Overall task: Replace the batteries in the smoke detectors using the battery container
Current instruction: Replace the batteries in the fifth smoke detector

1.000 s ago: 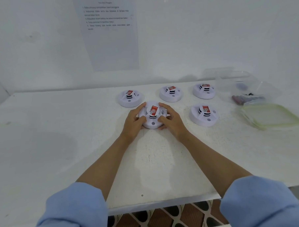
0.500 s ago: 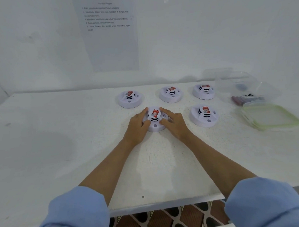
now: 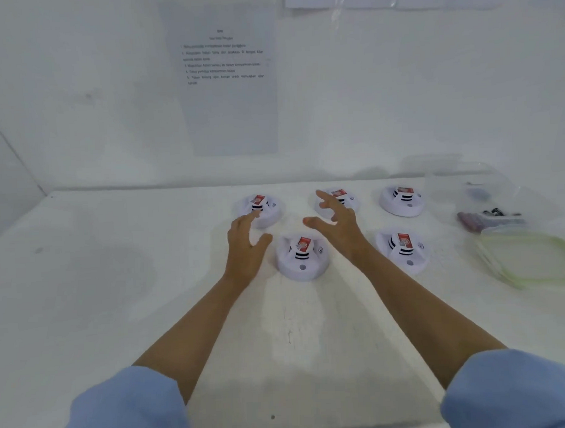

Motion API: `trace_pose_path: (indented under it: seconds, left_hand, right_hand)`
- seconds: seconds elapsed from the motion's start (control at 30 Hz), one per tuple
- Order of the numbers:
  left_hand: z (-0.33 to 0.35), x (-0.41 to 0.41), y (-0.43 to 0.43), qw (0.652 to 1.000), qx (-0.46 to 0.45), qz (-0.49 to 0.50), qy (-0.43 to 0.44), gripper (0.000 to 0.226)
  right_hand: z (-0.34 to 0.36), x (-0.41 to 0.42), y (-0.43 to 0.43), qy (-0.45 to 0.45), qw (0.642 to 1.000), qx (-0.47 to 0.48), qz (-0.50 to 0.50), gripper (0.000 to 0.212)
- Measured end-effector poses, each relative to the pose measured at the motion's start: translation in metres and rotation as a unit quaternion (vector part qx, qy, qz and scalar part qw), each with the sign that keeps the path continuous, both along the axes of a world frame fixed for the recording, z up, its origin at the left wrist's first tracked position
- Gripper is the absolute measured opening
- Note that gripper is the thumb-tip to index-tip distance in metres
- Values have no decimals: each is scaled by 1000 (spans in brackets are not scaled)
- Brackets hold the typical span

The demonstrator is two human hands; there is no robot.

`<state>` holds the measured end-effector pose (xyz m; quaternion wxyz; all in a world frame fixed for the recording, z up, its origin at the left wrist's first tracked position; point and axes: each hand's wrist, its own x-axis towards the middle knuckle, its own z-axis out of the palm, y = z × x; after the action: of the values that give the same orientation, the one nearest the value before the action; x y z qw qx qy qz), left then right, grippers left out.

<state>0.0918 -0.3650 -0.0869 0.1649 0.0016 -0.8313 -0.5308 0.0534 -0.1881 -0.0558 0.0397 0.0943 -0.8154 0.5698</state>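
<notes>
Left hand [image 3: 245,244] at 9 o'clock and right hand [image 3: 335,226] at 1 o'clock of the near-left detector [image 3: 301,256] are both spread open, holding nothing, so I'd grab its rim evenly from both sides, with the container [image 3: 442,190] way out at 3 o'clock.

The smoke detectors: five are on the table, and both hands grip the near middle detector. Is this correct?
Not quite. In the head view, five smoke detectors are on the table, but the left hand and right hand grip nothing: both are open, fingers spread, by the near middle detector.
</notes>
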Motion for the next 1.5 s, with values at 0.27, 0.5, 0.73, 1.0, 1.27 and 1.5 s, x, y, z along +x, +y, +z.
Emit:
trace_pose_path:
  seconds: [0.27,0.5,0.73,1.0,1.27,1.5]
  left_hand:
    - [34,-51,-35,997,11,-32,-67,82]
    - [5,-118,-81,968,-123,-117,-187,143]
    - [10,-134,-82,934,-199,-177,-239,132]
    - [4,-150,-87,934,-186,-185,-243,118]
    - [35,-146,-55,948,-128,-200,-211,101]
    - [60,-138,-1,957,-108,-203,-177,105]
  right_hand:
    - [11,-57,-35,-55,988,78,117,78]
    - [-2,-99,-65,-115,970,143,160,107]
    - [-12,-122,-84,-144,944,225,194,117]
    - [-17,-133,-81,-118,943,255,180,102]
    - [6,-132,-51,-85,949,255,164,101]
    - [33,-119,6,-54,961,223,156,99]
